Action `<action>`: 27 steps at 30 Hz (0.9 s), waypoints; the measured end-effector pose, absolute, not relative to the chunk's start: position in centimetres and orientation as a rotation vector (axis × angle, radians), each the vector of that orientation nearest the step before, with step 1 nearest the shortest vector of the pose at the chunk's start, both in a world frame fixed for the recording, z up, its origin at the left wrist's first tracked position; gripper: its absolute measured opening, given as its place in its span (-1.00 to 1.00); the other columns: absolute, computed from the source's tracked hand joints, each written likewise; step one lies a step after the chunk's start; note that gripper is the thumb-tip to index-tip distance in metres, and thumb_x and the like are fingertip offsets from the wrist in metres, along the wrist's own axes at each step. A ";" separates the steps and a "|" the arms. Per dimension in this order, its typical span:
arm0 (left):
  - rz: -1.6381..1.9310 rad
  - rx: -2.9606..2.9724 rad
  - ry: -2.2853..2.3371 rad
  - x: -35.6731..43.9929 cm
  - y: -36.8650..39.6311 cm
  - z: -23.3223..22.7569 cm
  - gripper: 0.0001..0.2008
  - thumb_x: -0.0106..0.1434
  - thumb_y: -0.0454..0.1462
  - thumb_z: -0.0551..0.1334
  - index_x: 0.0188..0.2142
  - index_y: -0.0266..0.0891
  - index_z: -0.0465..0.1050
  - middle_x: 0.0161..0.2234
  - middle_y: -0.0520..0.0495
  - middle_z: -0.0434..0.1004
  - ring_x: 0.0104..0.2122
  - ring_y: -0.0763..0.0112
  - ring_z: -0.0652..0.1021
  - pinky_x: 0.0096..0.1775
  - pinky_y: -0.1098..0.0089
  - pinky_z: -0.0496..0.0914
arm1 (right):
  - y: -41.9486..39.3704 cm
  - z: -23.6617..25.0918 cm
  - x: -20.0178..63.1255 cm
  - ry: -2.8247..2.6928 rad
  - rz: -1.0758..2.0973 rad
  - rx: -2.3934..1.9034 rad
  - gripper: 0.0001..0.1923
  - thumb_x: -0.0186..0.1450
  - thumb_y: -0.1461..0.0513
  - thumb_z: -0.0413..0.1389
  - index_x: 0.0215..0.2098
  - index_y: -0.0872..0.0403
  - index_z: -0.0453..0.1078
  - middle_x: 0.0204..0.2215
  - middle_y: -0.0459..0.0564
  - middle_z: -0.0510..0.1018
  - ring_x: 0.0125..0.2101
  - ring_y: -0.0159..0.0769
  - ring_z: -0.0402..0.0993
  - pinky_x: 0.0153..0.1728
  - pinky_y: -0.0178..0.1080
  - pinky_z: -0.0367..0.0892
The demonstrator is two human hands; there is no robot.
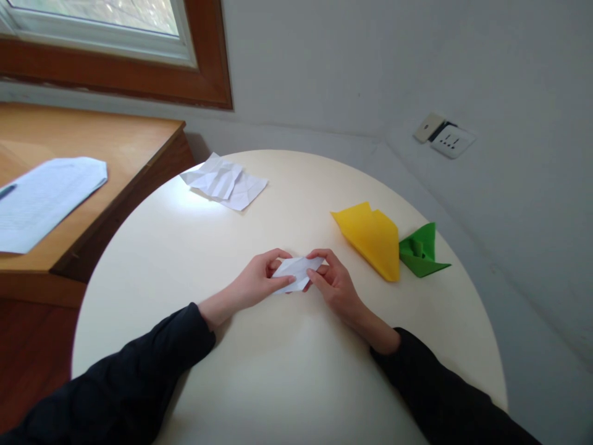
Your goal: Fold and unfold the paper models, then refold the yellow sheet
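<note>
A small folded white paper point(296, 271) with pointed ends is held between my two hands above the round table. My left hand point(262, 276) pinches its left end, the thumb lying flat across the front face. On the other side, my right hand point(336, 284) grips the right end between thumb and fingers. Parts of the fingers behind the paper are hidden. To the right of my right hand lies a folded yellow paper point(373, 238), and touching or close beside it sits a folded green paper point(421, 253).
Creased white paper sheets point(227, 182) lie at the table's far left edge. The round white table point(222, 389) stands by a wooden desk point(152, 136) bearing papers point(55, 191) and a pen point(7, 190). A wall socket point(451, 141) is at the right.
</note>
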State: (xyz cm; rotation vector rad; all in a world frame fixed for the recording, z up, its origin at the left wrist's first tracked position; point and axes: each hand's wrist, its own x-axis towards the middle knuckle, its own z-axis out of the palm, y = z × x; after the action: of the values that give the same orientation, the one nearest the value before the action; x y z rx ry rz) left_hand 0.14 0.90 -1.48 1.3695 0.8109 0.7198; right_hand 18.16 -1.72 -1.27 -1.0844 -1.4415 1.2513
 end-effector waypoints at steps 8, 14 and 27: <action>0.691 1.443 0.869 0.0 1.2 -1.6 -0.77 0.06 -0.19 0.28 -0.33 -0.30 0.38 -0.54 0.07 0.37 -0.57 0.51 0.39 -0.56 0.53 0.18 | -1.1 -0.8 17.4 -1.442 1.312 -0.979 -0.69 0.22 0.15 0.07 -0.12 -0.01 0.08 -0.53 -0.19 0.45 -0.55 -0.41 0.42 -0.49 -0.32 0.34; 0.757 1.336 0.857 0.0 1.4 -1.1 -0.76 0.01 -0.19 0.31 -0.39 -0.35 0.45 -0.51 0.01 0.44 -0.50 0.45 0.40 -0.46 0.47 0.24 | 0.1 1.1 16.8 -1.671 1.186 -1.053 -0.59 0.21 0.21 0.07 0.01 0.00 0.11 -0.55 -0.21 0.36 -0.54 -0.42 0.34 -0.50 -0.33 0.25; 0.880 0.913 0.628 0.5 0.6 -0.6 -0.76 -0.01 -0.24 0.38 -0.37 -0.36 0.51 -0.41 -0.11 0.57 -0.37 0.34 0.52 -0.23 0.35 0.34 | -1.3 2.2 16.6 -1.593 1.380 -1.228 -0.71 0.06 0.05 0.20 -0.46 0.09 0.30 -0.53 -0.15 0.36 -0.49 -0.40 0.28 -0.44 -0.28 0.20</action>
State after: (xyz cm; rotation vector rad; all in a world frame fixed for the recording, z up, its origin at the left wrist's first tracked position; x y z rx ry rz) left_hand 0.46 0.64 -0.60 0.9129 0.6279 0.8801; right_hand 16.60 -1.35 2.16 -1.2280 -1.5927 1.3803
